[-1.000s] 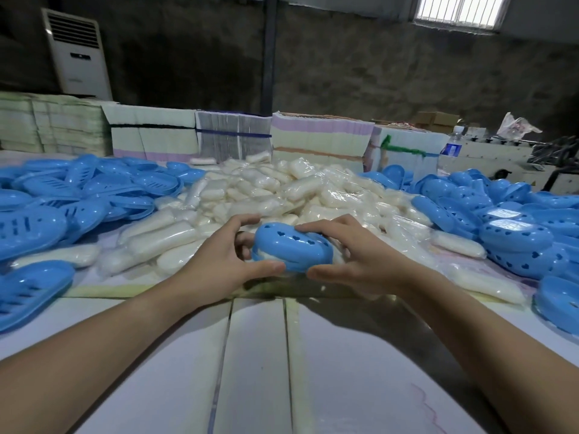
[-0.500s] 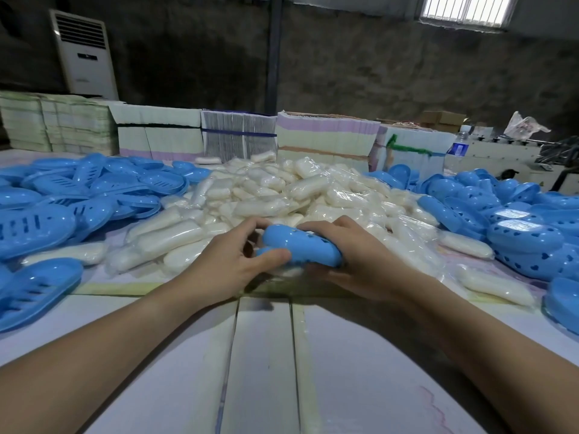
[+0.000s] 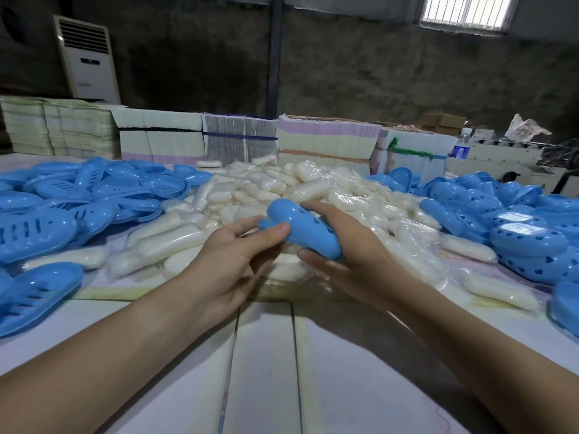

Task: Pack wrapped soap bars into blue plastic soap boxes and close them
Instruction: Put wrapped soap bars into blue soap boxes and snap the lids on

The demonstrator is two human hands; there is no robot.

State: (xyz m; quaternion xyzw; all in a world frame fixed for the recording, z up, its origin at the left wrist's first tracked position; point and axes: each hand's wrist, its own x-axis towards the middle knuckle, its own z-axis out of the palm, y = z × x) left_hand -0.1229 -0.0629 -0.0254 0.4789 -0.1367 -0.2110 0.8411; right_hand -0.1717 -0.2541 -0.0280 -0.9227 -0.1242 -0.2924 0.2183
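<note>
- Blue soap box (image 3: 302,228) held above the near edge of the soap pile, tilted, far end raised toward the left, near end lower toward the right; looked closed.
- Right hand (image 3: 351,255) wrapped around the box's right side, fingers curled over its top, thumb under the near end.
- Left hand (image 3: 232,261) touching the box's left end, thumb pressed on the top surface, fingertips under that end; grip appeared a light pinch.
- Pile of wrapped soap bars (image 3: 300,195) heaped at the table's centre, directly beyond and beneath both hands, in clear film.
- Slotted blue tray halves (image 3: 40,230) stacked to the left of the soap pile.
- Blue box halves with heart-shaped cut-outs (image 3: 529,239) heaped to the right of the pile.
- White table (image 3: 266,371) bare in the near part, forearms crossing above it.
- Stacks of flat printed cartons (image 3: 238,142) lined along the far table edge.
- Standing air conditioner (image 3: 86,59) against the far wall, left; water bottle (image 3: 460,147) far right.
</note>
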